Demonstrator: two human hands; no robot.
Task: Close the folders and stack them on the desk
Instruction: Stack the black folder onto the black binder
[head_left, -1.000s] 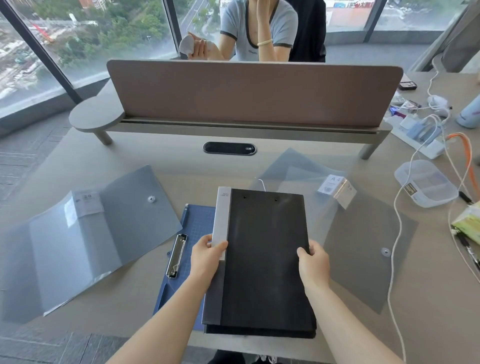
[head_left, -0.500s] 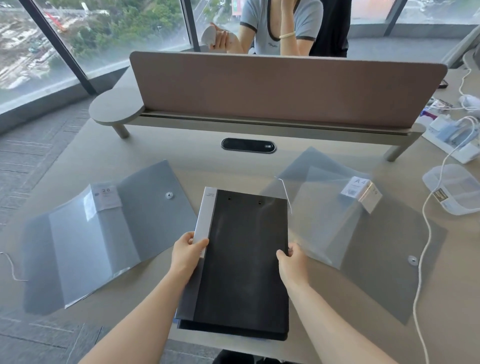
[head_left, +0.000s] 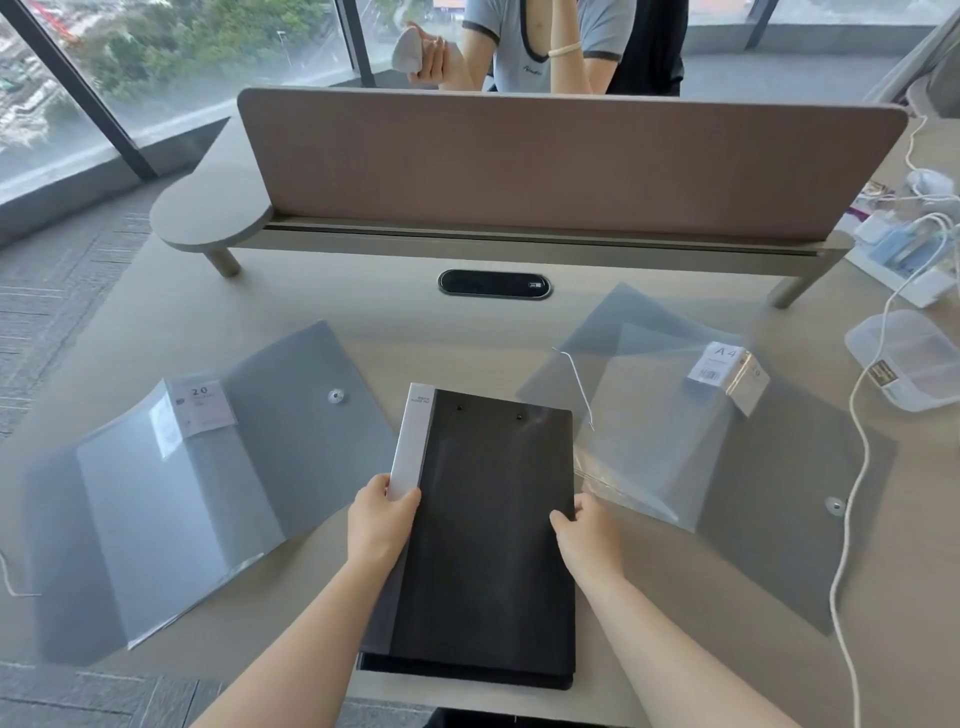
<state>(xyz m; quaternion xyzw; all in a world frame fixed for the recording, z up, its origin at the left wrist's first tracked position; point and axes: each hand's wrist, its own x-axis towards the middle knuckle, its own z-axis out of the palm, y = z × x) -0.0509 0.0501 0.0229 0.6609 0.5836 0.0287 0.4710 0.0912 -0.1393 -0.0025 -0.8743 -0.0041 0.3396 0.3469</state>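
Both hands grip my closed black folder at lower centre: left hand pinches its white spine, right hand its right edge. Open grey folders lie on the desk, one left, one right.

We are in an office, high up in a building. A long light-wood surface carries a brown fabric privacy divider along its far edge, and beyond it a second person sits facing us at the opposite workstation. An oval cable port is set into the surface just in front of the divider. Floor-to-ceiling windows with dark frames look down on treetops and streets. Grey carpet tiles cover the floor off the left edge. Near the right edge lie chargers with white cables and a clear plastic box.
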